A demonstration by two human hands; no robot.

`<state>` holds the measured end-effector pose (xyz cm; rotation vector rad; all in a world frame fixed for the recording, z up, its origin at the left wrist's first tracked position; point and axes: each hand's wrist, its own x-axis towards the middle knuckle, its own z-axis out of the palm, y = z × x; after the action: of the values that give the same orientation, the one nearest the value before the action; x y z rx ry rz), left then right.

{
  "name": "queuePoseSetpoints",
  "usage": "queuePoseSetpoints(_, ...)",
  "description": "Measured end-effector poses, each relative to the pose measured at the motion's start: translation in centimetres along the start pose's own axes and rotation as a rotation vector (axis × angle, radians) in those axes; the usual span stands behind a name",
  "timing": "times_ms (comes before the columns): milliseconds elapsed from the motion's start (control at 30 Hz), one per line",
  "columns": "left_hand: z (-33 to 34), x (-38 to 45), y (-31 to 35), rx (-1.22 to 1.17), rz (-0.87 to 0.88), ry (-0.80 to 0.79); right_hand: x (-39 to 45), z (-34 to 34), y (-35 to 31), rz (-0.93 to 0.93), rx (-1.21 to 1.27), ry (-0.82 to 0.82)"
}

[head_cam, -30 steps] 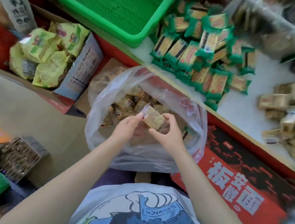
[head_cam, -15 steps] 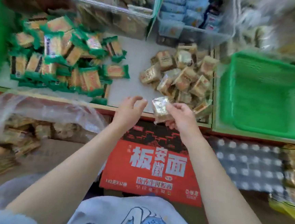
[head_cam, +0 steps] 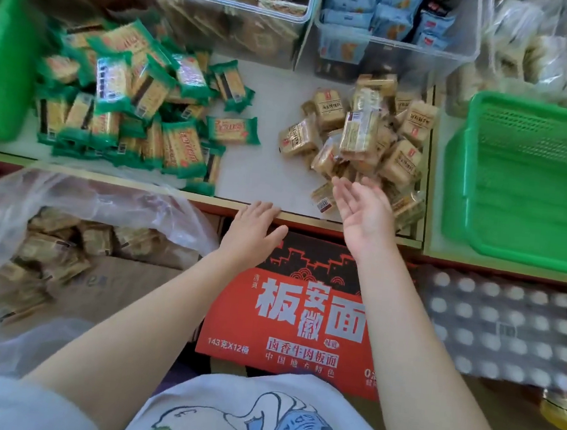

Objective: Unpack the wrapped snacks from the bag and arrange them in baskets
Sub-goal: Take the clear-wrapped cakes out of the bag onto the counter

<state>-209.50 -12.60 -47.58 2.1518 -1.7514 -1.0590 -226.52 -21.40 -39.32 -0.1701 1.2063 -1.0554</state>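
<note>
A clear plastic bag [head_cam: 8, 211] at the lower left holds several brown wrapped snacks [head_cam: 49, 249]. On the white shelf [head_cam: 262, 165] lies a heap of the same brown snacks [head_cam: 368, 133]. My right hand [head_cam: 361, 211] hovers palm up with straight fingers at the near edge of that heap and holds nothing. My left hand [head_cam: 253, 226] is flat and empty over the shelf's front edge. A pile of green wrapped snacks [head_cam: 130, 105] covers the shelf's left part. An empty green basket [head_cam: 524, 188] stands at the right.
Another green basket [head_cam: 5, 53] sits at the far left. Two clear bins [head_cam: 225, 7] [head_cam: 397, 29] of packaged goods stand behind the shelf. A red carton [head_cam: 297, 312] lies below the shelf in front of me, with a wrapped pack of bottles [head_cam: 492, 322] to its right.
My right hand carried a brown snack from the bag up to the shelf and let it go onto the brown heap. Both hands are empty and open now. My view swung right.
</note>
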Motion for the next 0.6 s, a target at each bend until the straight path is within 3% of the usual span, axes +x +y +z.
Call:
queuePoseSetpoints(67,-0.9,-1.9,-1.2,-0.080,0.008,0.106,-2.5,0.4,2.4,0.042,-0.077,-0.038)
queuePoseSetpoints(167,-2.3,-7.2,-6.5,-0.031,0.009,0.389,-5.4,2.0,7.4,0.154,-0.301,-0.147)
queuePoseSetpoints(267,-4.4,-13.7,-15.5,0.164,-0.256,0.571,-7.3,5.3,14.8,0.311,-0.584,-0.314)
queuePoseSetpoints(367,-7.0,-19.5,-23.9,0.236,-0.616,0.633,-8.7,9.2,23.3,0.473,-0.826,-0.444)
queuePoseSetpoints(467,-9.5,-22.9,-29.7,0.127,-0.950,0.612,-10.3,12.8,31.2,0.619,-0.946,-0.512)
queuePoseSetpoints(533,-10.6,-23.6,-32.5,-0.017,-1.078,0.589,-11.1,14.6,35.6,0.655,-0.995,-0.516)
queuePoseSetpoints(600,-11.4,-23.4,-34.8,-0.118,-1.090,0.592,-11.6,16.1,39.3,0.664,-0.981,-0.486)
